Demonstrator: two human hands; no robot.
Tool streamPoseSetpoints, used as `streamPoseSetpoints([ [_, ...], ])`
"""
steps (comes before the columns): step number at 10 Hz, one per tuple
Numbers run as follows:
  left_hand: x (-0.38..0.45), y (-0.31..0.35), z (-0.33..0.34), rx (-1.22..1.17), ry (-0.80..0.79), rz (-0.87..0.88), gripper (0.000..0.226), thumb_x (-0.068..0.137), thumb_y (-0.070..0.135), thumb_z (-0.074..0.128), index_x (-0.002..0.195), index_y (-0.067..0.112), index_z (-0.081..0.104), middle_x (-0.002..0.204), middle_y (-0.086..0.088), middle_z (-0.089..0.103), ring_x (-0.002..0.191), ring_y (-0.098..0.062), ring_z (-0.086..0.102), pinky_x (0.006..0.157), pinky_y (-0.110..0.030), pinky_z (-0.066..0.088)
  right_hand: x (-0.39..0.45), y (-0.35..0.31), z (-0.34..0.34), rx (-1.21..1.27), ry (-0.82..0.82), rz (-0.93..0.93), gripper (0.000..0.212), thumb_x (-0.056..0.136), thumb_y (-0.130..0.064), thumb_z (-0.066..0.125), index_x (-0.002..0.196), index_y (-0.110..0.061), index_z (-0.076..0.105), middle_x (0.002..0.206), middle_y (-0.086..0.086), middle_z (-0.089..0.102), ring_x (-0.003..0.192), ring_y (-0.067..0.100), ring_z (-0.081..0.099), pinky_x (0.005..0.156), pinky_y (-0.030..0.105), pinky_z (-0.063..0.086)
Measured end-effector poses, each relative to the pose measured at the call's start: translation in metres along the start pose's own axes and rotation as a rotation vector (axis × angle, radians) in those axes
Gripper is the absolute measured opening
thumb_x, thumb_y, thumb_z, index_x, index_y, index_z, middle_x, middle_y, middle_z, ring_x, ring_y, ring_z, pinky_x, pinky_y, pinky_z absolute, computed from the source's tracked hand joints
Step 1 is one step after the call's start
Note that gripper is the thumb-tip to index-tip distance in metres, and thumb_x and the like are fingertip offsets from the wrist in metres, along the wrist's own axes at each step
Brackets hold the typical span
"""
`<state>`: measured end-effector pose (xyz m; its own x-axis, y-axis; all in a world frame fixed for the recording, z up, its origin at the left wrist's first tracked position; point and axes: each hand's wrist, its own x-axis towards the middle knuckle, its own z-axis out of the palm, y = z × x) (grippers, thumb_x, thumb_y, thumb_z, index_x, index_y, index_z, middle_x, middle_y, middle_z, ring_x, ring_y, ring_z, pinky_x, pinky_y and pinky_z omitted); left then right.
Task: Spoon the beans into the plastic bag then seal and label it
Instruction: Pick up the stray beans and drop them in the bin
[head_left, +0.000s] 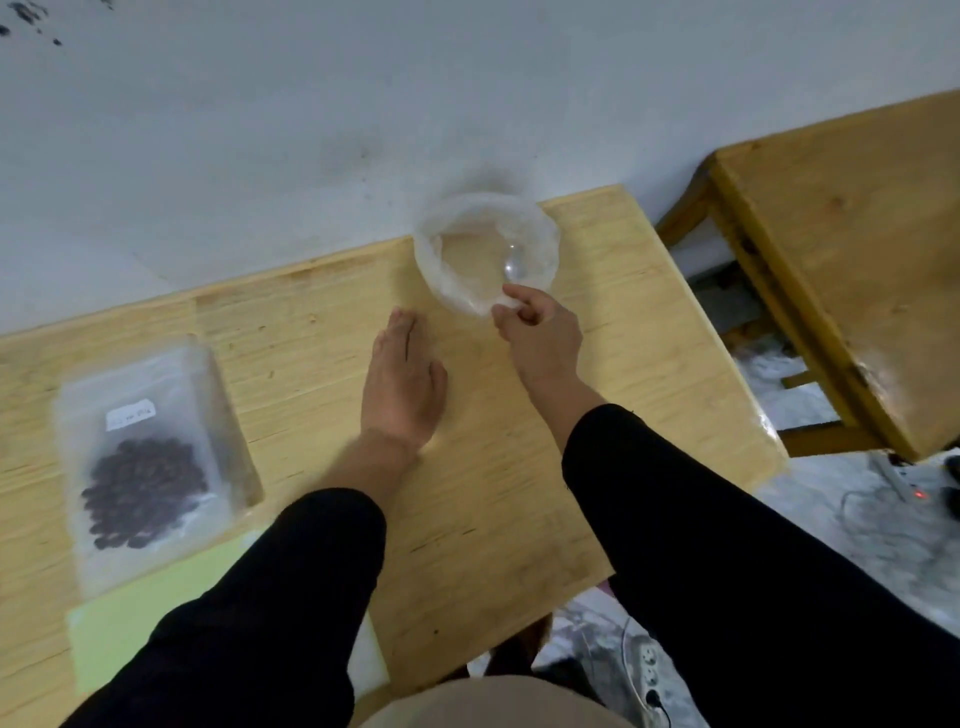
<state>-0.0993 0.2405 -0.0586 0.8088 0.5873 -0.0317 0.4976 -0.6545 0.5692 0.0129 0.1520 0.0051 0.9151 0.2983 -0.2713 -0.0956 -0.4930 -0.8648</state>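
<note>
Right hand (540, 332) at the near rim of a clear plastic bowl (488, 249), thumb and forefinger pinching that rim, remaining fingers curled beneath; bowl just beyond the fingertips, toward the wall, apparently bare of beans though blur leaves that unsure

Left hand (405, 384) flat on the wooden table (322, 332), fingers straight and together, gripping nothing, tips aimed at the bowl yet short of touching it

Plastic bag (150, 457) well off to the left of both hands, lying flat, long axis running from the near edge toward the wall, dark beans (143, 499) pooled in its nearer half, a small white label (131, 414) stuck above them toward the mouth; far nearer the left hand than the right

Green paper sheet (156, 613) tucked under the bag's near end, partly hidden by the left sleeve

No spoon in sight

Judged from this: filling and labelling look done, seal too blurred to confirm; any further move on the bag falls to the left hand, sideways and outward
</note>
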Motion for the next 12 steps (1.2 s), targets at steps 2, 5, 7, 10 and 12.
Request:
streamPoseSetpoints([
  [2, -0.016, 0.081, 0.028, 0.010, -0.050, 0.263, 0.053, 0.079, 0.014, 0.034, 0.122, -0.010, 0.051, 0.124, -0.026, 0.055, 0.122, -0.039, 0.050, 0.102, -0.045, 0.041, -0.016, 0.021, -0.078, 0.047, 0.171, 0.050, 0.026, 0.082, -0.020, 0.067, 0.108, -0.022, 0.068, 0.090, 0.001, 0.067, 0.090, 0.019, 0.065, 0.092, 0.038, 0.052],
  [5, -0.063, 0.184, 0.104, 0.134, -0.355, 0.480, 0.061, 0.084, 0.026, 0.033, 0.134, -0.009, 0.040, 0.139, -0.027, 0.043, 0.133, -0.040, 0.037, 0.107, -0.049, 0.035, -0.063, 0.108, -0.211, 0.211, 0.483, 0.241, 0.022, 0.082, -0.021, 0.069, 0.104, -0.025, 0.068, 0.081, 0.002, 0.067, 0.085, 0.021, 0.067, 0.085, 0.037, 0.055],
  [7, -0.099, 0.224, 0.147, 0.309, -0.351, 0.430, 0.055, 0.086, 0.027, 0.036, 0.130, -0.003, 0.050, 0.134, -0.022, 0.052, 0.124, -0.037, 0.049, 0.097, -0.052, 0.042, -0.096, 0.170, -0.275, 0.363, 0.583, 0.369, 0.023, 0.084, -0.016, 0.067, 0.106, -0.020, 0.067, 0.080, 0.004, 0.059, 0.084, 0.022, 0.065, 0.091, 0.035, 0.053],
  [10, -0.115, 0.250, 0.174, 0.276, -0.274, 0.315, 0.057, 0.096, 0.020, 0.035, 0.145, -0.001, 0.017, 0.155, -0.015, 0.016, 0.145, -0.030, 0.007, 0.116, -0.047, 0.007, -0.134, 0.240, -0.323, 0.236, 0.589, 0.492, 0.032, 0.087, -0.024, 0.061, 0.119, -0.025, 0.062, 0.091, 0.008, 0.068, 0.092, 0.024, 0.065, 0.093, 0.039, 0.051],
  [12, -0.132, 0.269, 0.185, 0.250, -0.303, 0.415, 0.056, 0.094, 0.018, 0.037, 0.146, 0.003, 0.020, 0.154, -0.012, 0.019, 0.145, -0.027, 0.010, 0.116, -0.043, 0.010, -0.146, 0.273, -0.335, -0.113, 0.307, 0.597, 0.050, 0.093, -0.037, 0.051, 0.138, -0.018, 0.043, 0.134, 0.009, 0.053, 0.120, 0.027, 0.050, 0.090, 0.027, 0.038],
])
